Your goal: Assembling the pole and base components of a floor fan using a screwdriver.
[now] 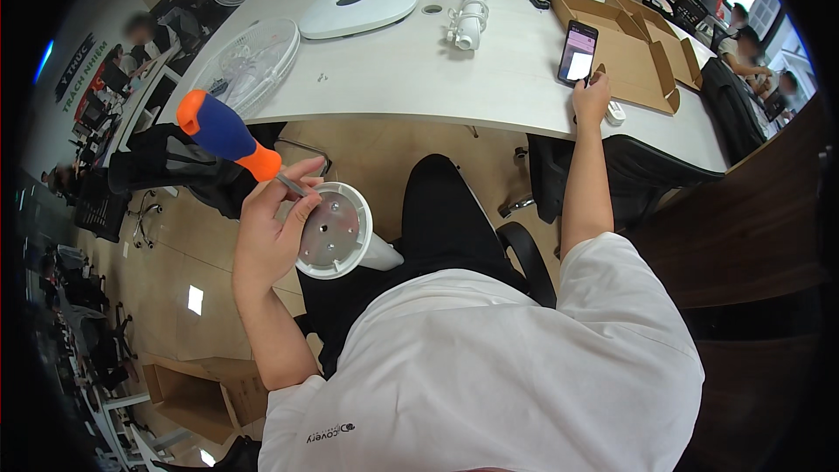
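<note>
My left hand is closed around the shaft of a screwdriver with a blue and orange handle, which points up and to the left. That hand also rests against the rim of a white fan stand tube. The tube's round flanged end faces up and shows several screws or holes; it lies over my left thigh. Over the table, my right hand grips the lower end of a black smartphone with a lit screen. Part of that hand's grip is hidden.
On the white table are a round white fan base, fan guards, a white fan motor with its neck and an opened cardboard box. Office chairs stand around. Another cardboard box sits on the floor.
</note>
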A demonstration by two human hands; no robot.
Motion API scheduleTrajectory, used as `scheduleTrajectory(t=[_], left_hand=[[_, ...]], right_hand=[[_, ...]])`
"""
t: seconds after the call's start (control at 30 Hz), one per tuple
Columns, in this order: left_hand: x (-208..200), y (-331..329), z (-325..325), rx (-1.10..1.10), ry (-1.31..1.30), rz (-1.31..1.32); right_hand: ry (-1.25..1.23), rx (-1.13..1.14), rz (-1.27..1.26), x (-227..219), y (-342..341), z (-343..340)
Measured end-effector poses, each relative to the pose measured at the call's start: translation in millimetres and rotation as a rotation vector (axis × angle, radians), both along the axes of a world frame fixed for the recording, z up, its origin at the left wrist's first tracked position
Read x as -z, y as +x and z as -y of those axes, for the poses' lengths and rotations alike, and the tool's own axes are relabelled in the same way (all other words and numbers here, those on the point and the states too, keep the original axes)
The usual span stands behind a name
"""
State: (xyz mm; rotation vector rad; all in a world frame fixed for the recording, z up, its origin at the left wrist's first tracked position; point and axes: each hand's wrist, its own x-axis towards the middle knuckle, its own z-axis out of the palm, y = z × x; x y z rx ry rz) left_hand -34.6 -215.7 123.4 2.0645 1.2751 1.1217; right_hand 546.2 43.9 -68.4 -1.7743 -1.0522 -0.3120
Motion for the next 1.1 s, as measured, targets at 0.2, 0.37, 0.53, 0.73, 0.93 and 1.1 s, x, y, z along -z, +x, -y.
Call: scheduleTrajectory(t=[0.2,0.37,0.53,0.73,0.93,1.1], left_hand=[[-0.2,0.5,0.4,0.002,-0.001,0.008],[-1.5,0.3,2.8,-0.009,0.001,-0.007],[-0.9,-1.3,3.2,-0.016,-0.024,0.01],[0.7,-1.7,0.8,-0.008,-0.007,0.007],[-0.4,-1.1,2.1,-0.002,-0.013,0.002],[-1.0,-2.7,3.8,-0.007,-0.003,-0.012]], right_hand=[[-0.022,0.057,-0.094,-2.7,1.5,-4.2],[-0.026,0.079,-0.16,-6.6,2.3,-6.1],[-0.178,0.004,0.021,-2.6,1.3,-0.1],[-0.286,0.03,0.007,-5.7,-2.0,4.1],[-0.327,0.016,-0.091,-6.8,5.4,-3.6],[-0.418,0.052,-0.197,-7.8,24.0,-21.7]])
